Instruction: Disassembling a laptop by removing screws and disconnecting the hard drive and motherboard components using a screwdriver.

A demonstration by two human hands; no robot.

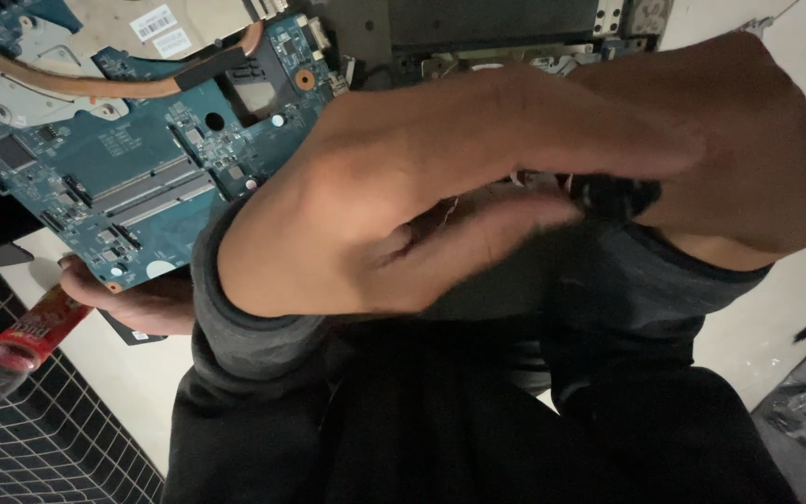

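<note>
Nearest the camera are dark trousers [478, 429] and the grey cuffs of two sleeves [254, 336], filling the lower middle of the view. Just above them the two hands cross in front of the circuit board. One hand [403, 201] lies across the centre with its fingers [599, 140] stretched out flat and close together towards the right, thumb tucked under. The other hand [757, 149] sits at the right, curled into a loose fist, and pinches a small black part [613, 194] against the first hand's fingertips; what the part is cannot be told, since it is blurred and mostly hidden. Which hand is the left and which the right cannot be told for sure from the crossed wrists.

To the left of the circuit board's lower corner, another hand's fingers [128, 299] grip the board's edge from below. Below that stands a black wire basket [58, 439] with a plastic bottle [20, 350] with a red label lying over its rim.

Farthest away, the blue circuit board [123, 159] lies open on the pale counter [795, 308], with a copper pipe [95, 86] curving across its upper part and two long memory slots [156, 191] near its middle
</note>
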